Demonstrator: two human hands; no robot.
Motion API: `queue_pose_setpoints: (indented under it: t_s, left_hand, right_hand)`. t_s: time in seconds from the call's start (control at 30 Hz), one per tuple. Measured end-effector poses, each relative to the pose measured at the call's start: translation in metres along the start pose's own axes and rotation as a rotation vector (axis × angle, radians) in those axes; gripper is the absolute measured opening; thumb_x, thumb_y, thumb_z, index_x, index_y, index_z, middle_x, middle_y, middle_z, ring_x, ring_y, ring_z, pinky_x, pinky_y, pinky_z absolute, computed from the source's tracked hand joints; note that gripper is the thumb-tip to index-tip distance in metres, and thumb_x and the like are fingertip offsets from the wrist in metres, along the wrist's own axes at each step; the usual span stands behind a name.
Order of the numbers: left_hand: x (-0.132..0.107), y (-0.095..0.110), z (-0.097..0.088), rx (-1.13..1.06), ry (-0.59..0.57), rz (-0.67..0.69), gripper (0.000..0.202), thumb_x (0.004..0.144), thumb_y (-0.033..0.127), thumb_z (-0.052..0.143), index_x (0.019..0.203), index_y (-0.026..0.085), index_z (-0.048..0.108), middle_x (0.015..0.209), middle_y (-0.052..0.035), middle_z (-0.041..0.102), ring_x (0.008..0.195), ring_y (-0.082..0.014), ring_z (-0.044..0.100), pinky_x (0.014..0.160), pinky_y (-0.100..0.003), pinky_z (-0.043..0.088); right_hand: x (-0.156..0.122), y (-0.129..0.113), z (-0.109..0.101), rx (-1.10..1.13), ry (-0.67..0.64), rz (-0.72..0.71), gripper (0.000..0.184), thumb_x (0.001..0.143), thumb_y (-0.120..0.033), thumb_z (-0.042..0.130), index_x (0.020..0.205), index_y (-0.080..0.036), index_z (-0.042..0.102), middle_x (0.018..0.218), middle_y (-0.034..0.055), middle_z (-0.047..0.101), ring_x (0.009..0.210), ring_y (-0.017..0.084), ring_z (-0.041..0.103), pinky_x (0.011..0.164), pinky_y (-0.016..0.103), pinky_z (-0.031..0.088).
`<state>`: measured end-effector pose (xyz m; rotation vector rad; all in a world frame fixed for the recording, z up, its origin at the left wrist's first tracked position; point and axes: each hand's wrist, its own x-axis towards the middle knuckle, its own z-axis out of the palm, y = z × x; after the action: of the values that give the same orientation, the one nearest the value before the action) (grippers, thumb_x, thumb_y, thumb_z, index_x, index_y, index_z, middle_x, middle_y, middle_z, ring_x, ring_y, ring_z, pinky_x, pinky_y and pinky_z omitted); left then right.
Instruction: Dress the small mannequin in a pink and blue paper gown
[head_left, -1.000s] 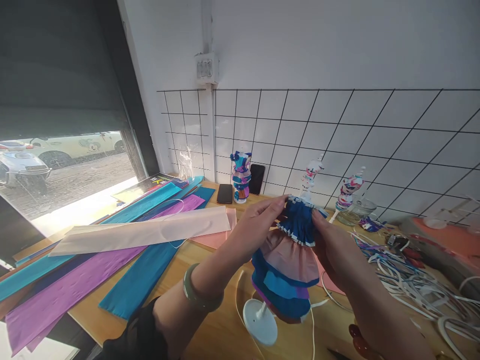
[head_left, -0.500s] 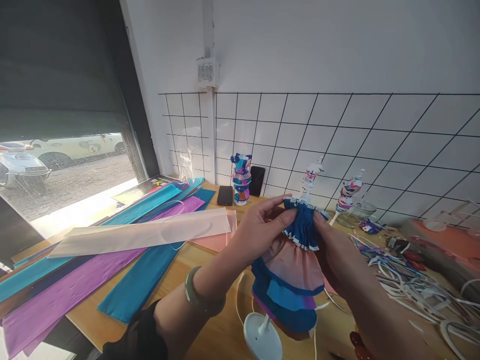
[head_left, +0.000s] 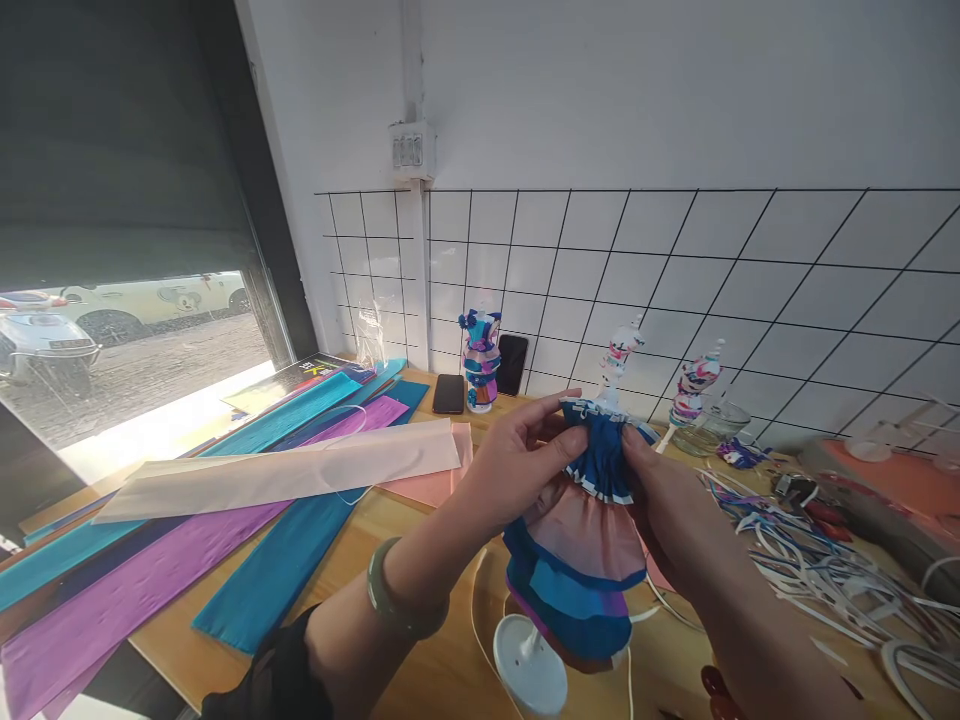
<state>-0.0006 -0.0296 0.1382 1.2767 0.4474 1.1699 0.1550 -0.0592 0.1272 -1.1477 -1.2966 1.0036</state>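
Note:
Between my two hands is a gathered dark blue strip with white-trimmed edges, wrapped around the upper part of a small dress form. Thumb and fingers of my left hand pinch its left side. My right hand grips the right side, its fingers mostly hidden behind. Below the strip hangs a tiered skirt in pink, blue and purple, slightly tilted. The form's white round base shows under the skirt at the lower left. A green bangle circles my left wrist.
Long crepe-paper-like strips in cream, purple and teal cover the table's left. A finished small dress form stands by two phones. Two painted forms, a glass bowl and tangled narrow strips lie right. Red handles show in front.
The view has shifted slightly. The dress form has tilted a little, its base moving slightly right. Both hands keep hold of the blue strip in nearly the same place.

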Motion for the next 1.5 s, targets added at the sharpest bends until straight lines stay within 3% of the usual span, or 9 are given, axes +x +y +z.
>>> queue_pose_setpoints:
  t_s: [0.2,0.37,0.53,0.67,0.87,1.13,1.27,1.4,1.5]
  left_hand:
    - [-0.001,0.007,-0.001,-0.005,0.011,-0.032,0.066,0.078,0.028,0.071,0.138,0.016,0.045,0.094,-0.0054,0.068,0.09,-0.0159,0.063,0.092,-0.037,0.046]
    - [-0.001,0.007,-0.002,0.077,0.056,-0.035,0.053,0.078,0.024,0.071,0.124,0.015,0.048,0.102,-0.0102,0.068,0.096,-0.019,0.064,0.091,-0.039,0.049]
    - [0.0,0.001,-0.004,0.337,0.006,-0.001,0.025,0.076,0.028,0.072,0.095,0.014,0.062,0.104,-0.0112,0.069,0.097,-0.0223,0.065,0.091,-0.043,0.05]
    - [-0.001,0.001,-0.004,0.532,0.018,0.052,0.016,0.08,0.029,0.067,0.091,0.017,0.068,0.1,-0.0073,0.072,0.099,-0.0221,0.064,0.097,-0.044,0.046]
    - [-0.004,0.006,-0.001,0.664,0.034,0.173,0.022,0.092,0.03,0.051,0.093,0.018,0.07,0.097,-0.0041,0.073,0.094,-0.0184,0.065,0.086,-0.033,0.049]
    - [-0.007,-0.004,0.005,1.12,-0.013,0.197,0.029,0.096,0.026,0.039,0.078,0.017,0.06,0.089,-0.0062,0.068,0.087,-0.0212,0.061,0.074,-0.034,0.046]
    - [-0.003,-0.006,-0.001,1.085,-0.035,0.201,0.029,0.097,0.025,0.037,0.079,0.017,0.058,0.088,-0.0064,0.067,0.084,-0.02,0.06,0.073,-0.033,0.046]
    - [0.001,-0.003,-0.01,1.032,-0.06,0.192,0.029,0.097,0.026,0.034,0.08,0.017,0.056,0.087,-0.0053,0.066,0.083,-0.0186,0.06,0.072,-0.031,0.046]
    - [0.003,0.0,-0.012,1.04,-0.101,0.165,0.029,0.097,0.025,0.033,0.078,0.018,0.054,0.086,-0.0047,0.064,0.082,-0.0181,0.059,0.072,-0.031,0.046]
  right_hand:
    - [0.002,0.0,-0.006,-0.022,0.033,0.001,0.051,0.083,-0.066,0.052,0.089,-0.021,0.076,0.089,0.0077,0.077,0.09,0.029,0.069,0.084,0.04,0.052]
    - [0.0,-0.007,-0.01,-0.178,0.189,-0.02,0.052,0.081,-0.069,0.051,0.071,-0.023,0.075,0.076,0.0054,0.075,0.08,0.027,0.068,0.075,0.035,0.054]
    - [0.001,-0.012,-0.009,-0.318,0.22,-0.105,0.059,0.08,-0.074,0.046,0.06,-0.023,0.07,0.066,0.0069,0.072,0.071,0.026,0.066,0.063,0.034,0.053]
    - [0.002,-0.013,-0.009,-0.383,0.237,-0.11,0.06,0.079,-0.075,0.045,0.057,-0.023,0.065,0.069,0.0088,0.072,0.07,0.027,0.064,0.06,0.035,0.051]
    - [0.003,-0.012,-0.006,-0.358,0.234,-0.12,0.053,0.079,-0.07,0.048,0.057,-0.024,0.061,0.064,0.008,0.065,0.064,0.025,0.059,0.055,0.035,0.047]
    - [0.001,0.001,0.012,-0.413,0.331,-0.15,0.053,0.082,-0.067,0.047,0.053,-0.023,0.047,0.053,-0.0004,0.047,0.053,0.016,0.043,0.045,0.028,0.034]
    - [0.0,-0.001,0.01,-0.409,0.245,-0.157,0.052,0.083,-0.066,0.047,0.057,-0.021,0.052,0.055,-0.0003,0.051,0.054,0.015,0.045,0.047,0.027,0.036]
    - [0.001,-0.003,0.005,-0.305,0.057,-0.133,0.037,0.081,-0.057,0.059,0.082,-0.02,0.067,0.074,0.0025,0.066,0.064,0.017,0.056,0.053,0.026,0.044]
    - [0.003,0.001,0.003,-0.243,0.035,-0.131,0.033,0.079,-0.05,0.064,0.092,-0.02,0.07,0.083,0.0041,0.071,0.069,0.018,0.061,0.055,0.027,0.048]
